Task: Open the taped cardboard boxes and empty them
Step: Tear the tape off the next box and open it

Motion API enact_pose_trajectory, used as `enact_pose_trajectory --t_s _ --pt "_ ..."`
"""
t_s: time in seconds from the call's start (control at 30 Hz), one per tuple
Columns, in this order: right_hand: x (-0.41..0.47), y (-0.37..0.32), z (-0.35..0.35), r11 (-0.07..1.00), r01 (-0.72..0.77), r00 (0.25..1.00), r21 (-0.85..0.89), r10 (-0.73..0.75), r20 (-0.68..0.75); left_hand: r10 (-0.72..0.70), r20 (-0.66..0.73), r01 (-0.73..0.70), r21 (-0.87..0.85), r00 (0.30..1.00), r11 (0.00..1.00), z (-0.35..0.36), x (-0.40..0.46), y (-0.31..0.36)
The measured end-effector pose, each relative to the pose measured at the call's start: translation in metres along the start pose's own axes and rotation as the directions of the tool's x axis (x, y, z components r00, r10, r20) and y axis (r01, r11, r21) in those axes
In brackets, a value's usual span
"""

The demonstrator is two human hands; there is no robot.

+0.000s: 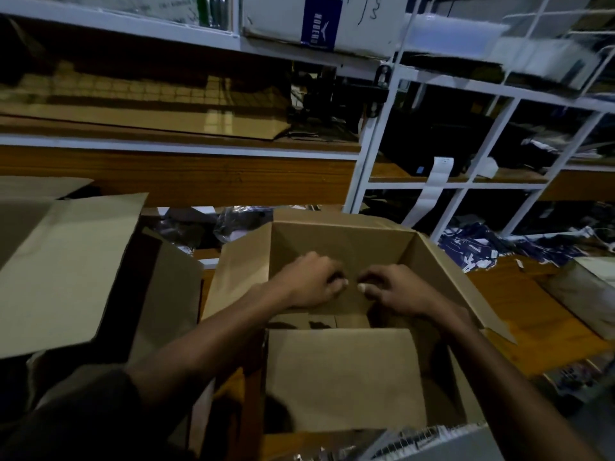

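Note:
An open brown cardboard box (342,234) stands in front of me on the wooden table, its flaps folded outward and its near flap (342,377) lying toward me. Both my arms reach down into it. My left hand (309,281) and my right hand (396,287) sit close together inside the box, fingers curled downward against a cardboard piece (336,319) low in the box. What the fingertips hold is hidden in the dim light. No other contents of the box show.
Another open cardboard box (66,271) stands to the left with a big flap raised. Dark plastic-wrapped packets (233,224) lie behind the boxes, and printed packets (482,247) lie at the right. White metal shelving (372,128) rises behind the table. A third box (585,287) sits far right.

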State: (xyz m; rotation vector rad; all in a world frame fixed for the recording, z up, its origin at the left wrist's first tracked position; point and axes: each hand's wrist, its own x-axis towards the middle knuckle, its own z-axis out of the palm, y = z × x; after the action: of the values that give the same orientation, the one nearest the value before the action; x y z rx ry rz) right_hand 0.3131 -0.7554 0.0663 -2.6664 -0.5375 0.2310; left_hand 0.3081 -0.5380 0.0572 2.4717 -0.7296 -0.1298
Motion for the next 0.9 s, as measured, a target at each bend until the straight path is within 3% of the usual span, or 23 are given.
enact_pose_trajectory --t_s 0.07,0.2,0.33,0.47,0.53,0.6,0.67,0.77,0.9 --pt "-0.018 0.001 0.002 1.000 0.030 0.997 0.005 -0.030 -0.075 -0.017 0.037 0.015 0.044 0.999 0.999 0.015 -0.022 0.026" --pt "-0.051 -0.005 0.006 0.994 0.099 0.970 0.041 -0.087 -0.227 -0.032 -0.033 0.041 0.305 0.999 0.951 0.040 -0.063 0.061" --pt "-0.086 -0.012 0.021 0.981 0.190 0.944 0.043 -0.170 -0.283 0.012 -0.131 0.057 0.510 0.991 0.858 0.055 -0.087 0.068" --pt "-0.115 -0.005 0.041 0.964 0.259 0.912 -0.055 -0.263 -0.315 0.025 -0.210 0.107 0.592 0.977 0.799 0.070 -0.100 0.069" --pt "-0.127 0.000 0.055 0.948 0.234 0.920 -0.216 -0.288 -0.268 0.010 -0.228 0.127 0.576 0.974 0.807 0.075 -0.104 0.070" --pt "-0.136 0.001 0.069 0.882 0.130 0.940 -0.453 -0.255 -0.226 0.016 -0.249 0.133 0.570 0.968 0.811 0.081 -0.111 0.073" --pt "-0.139 0.000 0.081 0.818 0.007 0.950 -0.575 -0.184 -0.251 0.029 -0.266 0.135 0.576 0.964 0.806 0.087 -0.119 0.078" --pt "-0.136 0.001 0.088 0.807 -0.069 0.919 -0.587 -0.178 -0.353 0.006 -0.279 0.166 0.589 0.960 0.791 0.092 -0.126 0.084" --pt "-0.136 0.005 0.082 0.858 -0.022 0.874 -0.513 -0.233 -0.426 -0.010 -0.250 0.167 0.614 0.968 0.771 0.092 -0.136 0.089"
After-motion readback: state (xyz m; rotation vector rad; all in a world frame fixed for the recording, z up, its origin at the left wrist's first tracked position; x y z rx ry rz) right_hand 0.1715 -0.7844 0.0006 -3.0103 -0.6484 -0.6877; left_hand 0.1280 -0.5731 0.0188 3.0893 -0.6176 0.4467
